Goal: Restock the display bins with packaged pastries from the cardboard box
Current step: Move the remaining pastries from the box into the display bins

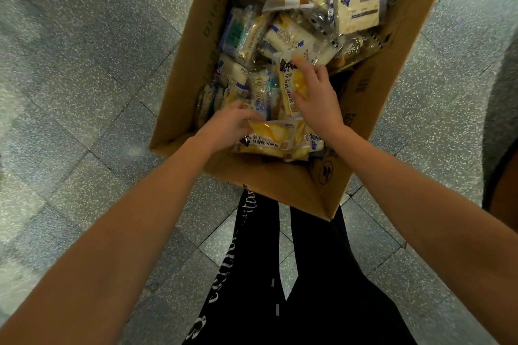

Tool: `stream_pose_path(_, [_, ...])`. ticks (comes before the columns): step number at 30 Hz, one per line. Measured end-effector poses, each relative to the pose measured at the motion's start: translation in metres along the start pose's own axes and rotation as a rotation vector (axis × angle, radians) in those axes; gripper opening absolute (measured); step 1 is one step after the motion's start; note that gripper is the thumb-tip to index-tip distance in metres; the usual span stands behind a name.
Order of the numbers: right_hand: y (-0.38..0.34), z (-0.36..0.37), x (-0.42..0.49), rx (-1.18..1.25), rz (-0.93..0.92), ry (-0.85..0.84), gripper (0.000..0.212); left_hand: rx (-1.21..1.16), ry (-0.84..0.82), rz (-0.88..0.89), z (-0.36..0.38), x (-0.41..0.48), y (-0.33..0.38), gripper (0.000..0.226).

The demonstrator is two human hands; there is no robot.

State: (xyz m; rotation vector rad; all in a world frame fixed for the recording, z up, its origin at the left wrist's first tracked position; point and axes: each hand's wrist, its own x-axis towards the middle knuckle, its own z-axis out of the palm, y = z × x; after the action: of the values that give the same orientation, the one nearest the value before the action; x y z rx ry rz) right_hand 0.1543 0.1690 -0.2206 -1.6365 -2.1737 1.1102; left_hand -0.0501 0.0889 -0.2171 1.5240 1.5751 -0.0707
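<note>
Yellow-wrapped pastries, one each: your left hand [231, 124] curls round the near pack [270, 138] by the front wall, and your right hand [318, 99] clamps the upright pack [290, 87] beside it, likely to lift two together. Both lie inside the cardboard box [185, 78] on the tiled floor [84, 92].

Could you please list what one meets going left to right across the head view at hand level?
Tiled floor → cardboard box left wall → left hand → right hand → the box's right wall.
</note>
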Motion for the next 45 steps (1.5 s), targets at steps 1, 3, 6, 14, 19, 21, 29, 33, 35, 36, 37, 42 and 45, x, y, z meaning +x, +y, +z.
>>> stream_pose_path(1, [0.0,-0.003,-0.002,-0.024,-0.021,0.004,0.061,-0.016,0.021,-0.005,-0.001,-0.002,0.001,0.037])
stream_pose_path(3, [-0.002,-0.01,-0.006,-0.062,-0.063,0.011,0.058,-0.031,0.053,-0.009,-0.004,-0.005,0.005,0.034])
stream_pose_path(6, [-0.008,-0.025,-0.013,-0.075,-0.104,0.053,0.054,-0.03,0.097,0.018,-0.012,-0.012,0.014,0.03])
stream_pose_path(14, [-0.031,-0.09,-0.035,-0.035,-0.069,0.231,0.054,-0.009,0.211,0.162,-0.054,-0.035,0.047,0.021])
stream_pose_path(19, [-0.05,-0.141,-0.061,-0.016,0.001,0.322,0.057,-0.035,0.258,0.219,-0.087,-0.047,0.083,0.015])
stream_pose_path(21, [-0.055,-0.156,-0.074,-0.008,0.02,0.329,0.057,-0.051,0.281,0.239,-0.099,-0.05,0.099,0.014])
stream_pose_path(29, [-0.044,-0.21,-0.148,0.049,0.129,0.344,0.064,0.165,0.317,0.489,-0.12,-0.056,0.203,0.018])
stream_pose_path(33, [-0.02,-0.247,-0.192,0.084,0.2,0.419,0.064,0.141,0.287,0.477,-0.113,-0.054,0.274,0.016])
stream_pose_path(35, [-0.003,-0.266,-0.218,0.132,0.248,0.476,0.065,0.154,0.29,0.51,-0.098,-0.05,0.309,0.013])
stream_pose_path(36, [0.007,-0.276,-0.232,0.17,0.276,0.508,0.067,0.162,0.291,0.55,-0.089,-0.049,0.327,0.014])
stream_pose_path(37, [0.017,-0.286,-0.247,0.21,0.31,0.539,0.068,0.173,0.283,0.58,-0.079,-0.049,0.345,0.016])
stream_pose_path(42, [0.084,-0.34,-0.332,0.249,0.424,0.638,0.06,0.145,0.207,0.644,-0.02,-0.046,0.446,0.017])
stream_pose_path(45, [0.127,-0.374,-0.389,0.246,0.456,0.686,0.053,0.085,0.132,0.67,0.031,-0.049,0.512,0.017])
